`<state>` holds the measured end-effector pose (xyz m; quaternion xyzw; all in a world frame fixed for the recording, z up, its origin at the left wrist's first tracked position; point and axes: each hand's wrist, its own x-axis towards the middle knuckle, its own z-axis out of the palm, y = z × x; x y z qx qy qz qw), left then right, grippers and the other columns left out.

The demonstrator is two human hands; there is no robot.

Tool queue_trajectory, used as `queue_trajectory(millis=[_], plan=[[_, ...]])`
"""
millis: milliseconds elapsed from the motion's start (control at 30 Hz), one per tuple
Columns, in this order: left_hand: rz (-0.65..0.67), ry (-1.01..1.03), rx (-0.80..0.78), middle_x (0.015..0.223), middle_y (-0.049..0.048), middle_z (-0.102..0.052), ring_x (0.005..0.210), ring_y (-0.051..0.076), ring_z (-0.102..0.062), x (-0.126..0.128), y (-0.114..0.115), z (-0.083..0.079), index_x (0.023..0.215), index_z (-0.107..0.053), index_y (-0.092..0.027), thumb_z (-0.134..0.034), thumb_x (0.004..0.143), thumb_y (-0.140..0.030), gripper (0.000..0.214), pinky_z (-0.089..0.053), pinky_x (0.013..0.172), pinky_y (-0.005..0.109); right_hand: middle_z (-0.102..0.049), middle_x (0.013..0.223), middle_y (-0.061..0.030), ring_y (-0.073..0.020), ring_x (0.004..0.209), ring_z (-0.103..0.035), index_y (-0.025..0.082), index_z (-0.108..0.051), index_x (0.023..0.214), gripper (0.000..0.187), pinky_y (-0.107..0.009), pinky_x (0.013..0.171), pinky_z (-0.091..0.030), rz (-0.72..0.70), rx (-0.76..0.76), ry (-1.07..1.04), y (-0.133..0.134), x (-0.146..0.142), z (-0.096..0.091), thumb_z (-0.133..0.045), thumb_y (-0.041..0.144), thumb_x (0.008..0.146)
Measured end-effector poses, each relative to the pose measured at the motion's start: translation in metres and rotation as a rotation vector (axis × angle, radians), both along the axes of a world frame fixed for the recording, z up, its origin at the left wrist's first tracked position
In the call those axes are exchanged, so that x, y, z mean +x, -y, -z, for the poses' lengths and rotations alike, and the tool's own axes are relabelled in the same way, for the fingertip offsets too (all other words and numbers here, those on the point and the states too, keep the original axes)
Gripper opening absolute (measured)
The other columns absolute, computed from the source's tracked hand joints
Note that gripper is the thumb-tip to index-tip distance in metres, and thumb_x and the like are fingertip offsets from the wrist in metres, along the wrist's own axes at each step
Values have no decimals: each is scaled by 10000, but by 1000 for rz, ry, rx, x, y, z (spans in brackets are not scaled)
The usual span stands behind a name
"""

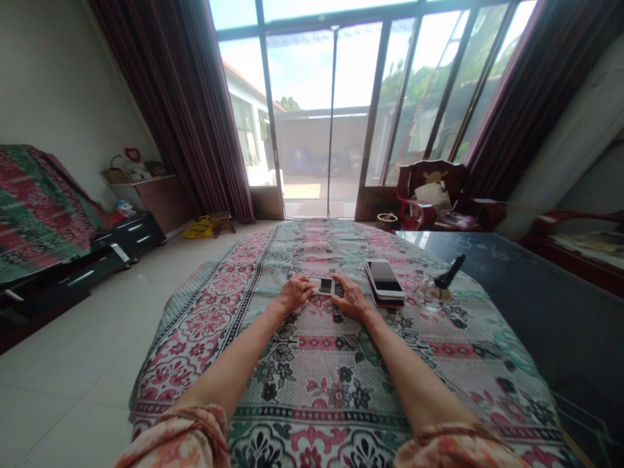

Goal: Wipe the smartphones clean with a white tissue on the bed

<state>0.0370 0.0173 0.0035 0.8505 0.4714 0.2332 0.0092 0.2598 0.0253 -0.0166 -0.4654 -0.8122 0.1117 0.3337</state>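
Both my arms reach out over a flowered cloth (312,377) spread on a table. My left hand (294,294) and my right hand (350,297) pinch the two ends of a small flat white-and-black object (324,285), held just above the cloth between them. What it is I cannot make out. Right of my right hand, a white phone (385,279) with a dark screen lies on a dark red case. Further right a black handle (449,272) leans out of a clear glass holder.
A dark glossy table top (536,312) adjoins on the right. A red wooden armchair (429,195) stands by the glass doors (331,117). A low black cabinet (127,237) and a covered sofa (34,208) line the left wall beyond the tiled floor.
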Motion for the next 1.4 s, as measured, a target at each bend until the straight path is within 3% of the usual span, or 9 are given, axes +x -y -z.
queue_trajectory(millis=[133,267,500,633,733,933,1133,1267,1400], plan=[[-77,50,-3,935,37,-696,908,163,-626,-31,5,4,824,-753,-207,-638,806,-149,131,-462,914,298,-619,1211,-109,-239,1115,-578,175,-539,1230,546,-385,991,-438,14,6,-20,1,0,-1,-584,217,687],[-130,23,-15,932,37,-703,920,166,-621,-36,9,1,805,-752,-207,-634,813,-162,127,-461,913,294,-615,1216,-113,-241,1122,-576,175,-536,1229,559,-393,1005,-431,-5,4,-36,1,1,-2,-589,214,673],[-52,-99,-67,898,51,-700,890,159,-615,9,-3,-13,768,-745,-183,-578,841,-162,184,-448,911,281,-603,1237,-146,-260,1149,-567,135,-505,1269,615,-397,1021,-424,-12,-6,-105,-1,2,3,-585,223,666],[-21,-103,-68,867,46,-694,848,149,-616,43,-14,-11,761,-743,-185,-562,848,-194,201,-459,886,265,-602,1248,-139,-261,1160,-564,149,-475,1301,652,-410,1022,-422,-22,0,-129,-2,2,7,-576,214,661],[-6,-78,-61,887,40,-693,851,144,-619,53,-20,-7,804,-745,-193,-547,854,-191,205,-467,881,265,-595,1260,-146,-267,1169,-558,148,-467,1308,649,-424,1020,-419,-25,0,-105,-1,2,6,-572,214,671],[-85,44,-11,932,45,-694,895,155,-623,10,-28,1,818,-751,-202,-581,848,-188,174,-461,916,292,-606,1260,-119,-256,1175,-563,195,-482,1299,601,-406,1025,-418,13,-26,-104,4,1,1,-611,270,718],[-143,53,57,912,44,-689,879,166,-614,-35,-25,12,805,-754,-209,-602,838,-195,156,-480,872,299,-600,1266,-138,-261,1179,-561,163,-473,1312,631,-411,1033,-416,-2,-71,-129,5,3,-3,-634,281,714],[-124,2,51,934,42,-688,896,167,-606,-25,-22,7,817,-752,-209,-593,837,-183,163,-476,884,296,-605,1255,-143,-268,1181,-559,145,-473,1316,649,-421,1034,-413,-14,-68,-145,5,3,-4,-633,256,697],[-65,-95,-31,914,49,-688,891,163,-608,7,-27,-6,822,-744,-193,-538,871,-184,212,-466,896,292,-621,1222,-132,-263,1148,-577,156,-463,1324,662,-414,1007,-434,-12,-71,-156,5,2,-5,-630,258,692]])
